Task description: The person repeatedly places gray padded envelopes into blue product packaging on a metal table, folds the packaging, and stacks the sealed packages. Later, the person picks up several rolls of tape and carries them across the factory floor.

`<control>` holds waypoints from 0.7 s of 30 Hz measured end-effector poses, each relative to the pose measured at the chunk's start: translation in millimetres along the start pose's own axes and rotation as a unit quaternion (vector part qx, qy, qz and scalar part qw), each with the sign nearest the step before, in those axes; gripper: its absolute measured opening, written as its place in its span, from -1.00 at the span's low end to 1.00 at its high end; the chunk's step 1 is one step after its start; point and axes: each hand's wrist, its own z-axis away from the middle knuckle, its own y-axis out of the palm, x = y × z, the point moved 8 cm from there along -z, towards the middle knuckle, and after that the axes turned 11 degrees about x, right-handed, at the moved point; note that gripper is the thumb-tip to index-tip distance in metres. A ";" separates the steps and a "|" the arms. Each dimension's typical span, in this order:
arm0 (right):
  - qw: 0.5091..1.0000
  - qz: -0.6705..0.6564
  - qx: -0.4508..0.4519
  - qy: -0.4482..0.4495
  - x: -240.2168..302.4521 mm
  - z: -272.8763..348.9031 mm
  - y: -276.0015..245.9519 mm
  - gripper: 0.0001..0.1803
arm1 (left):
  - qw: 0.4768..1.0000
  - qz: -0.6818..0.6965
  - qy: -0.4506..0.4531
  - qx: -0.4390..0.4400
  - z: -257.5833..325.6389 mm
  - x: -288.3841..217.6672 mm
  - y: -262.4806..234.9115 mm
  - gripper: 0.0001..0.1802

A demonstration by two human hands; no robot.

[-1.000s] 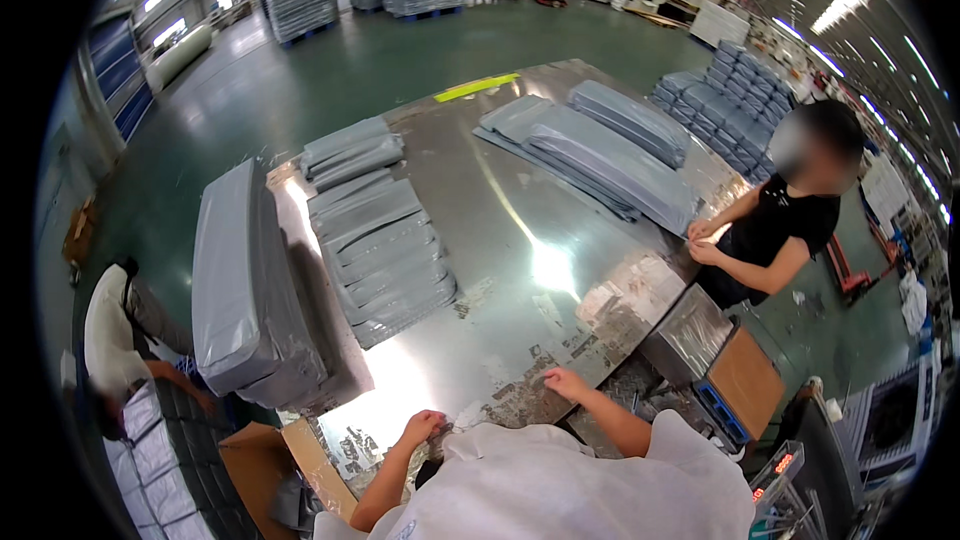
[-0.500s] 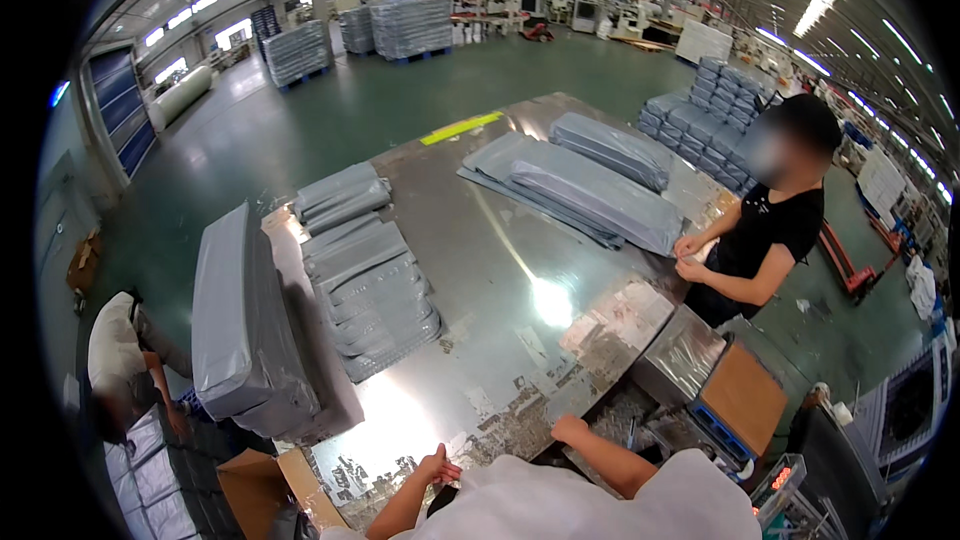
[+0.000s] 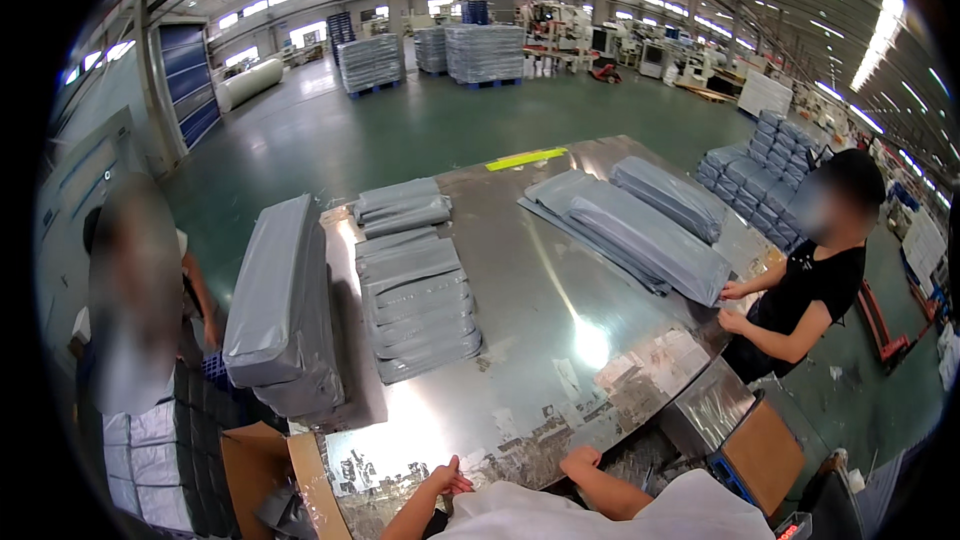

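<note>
At the near edge of the metal table [image 3: 520,340], my left hand [image 3: 452,478] is open, its fingers partly stretched and nothing seen in them. My right hand [image 3: 580,459] rests by the same edge, fingers curled in and no object showing. Beyond my left hand lies a row of overlapping grey plastic packs [image 3: 420,315], with a smaller grey stack [image 3: 400,208] behind it. A tall block wrapped in grey plastic [image 3: 272,300] stands on the table's left side. Neither hand touches these.
Across to the right, a co-worker in black [image 3: 815,280] holds the end of a long grey bundle [image 3: 650,240]; another bundle [image 3: 670,198] lies behind. A second person [image 3: 140,290] stands left, near white-wrapped packs [image 3: 150,460]. An open carton [image 3: 255,470] and a metal box [image 3: 710,405] flank me.
My view has turned, so the table and its packs sit farther right and lower. The person at the left, bent over before, is now upright. My hands keep nearly the same pose.
</note>
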 end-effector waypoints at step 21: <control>0.993 0.042 0.103 -0.027 6.3 -0.3 10.9 -0.71 | 0.999 -0.001 0.006 0.038 -3.1 6.6 -1.2 -0.13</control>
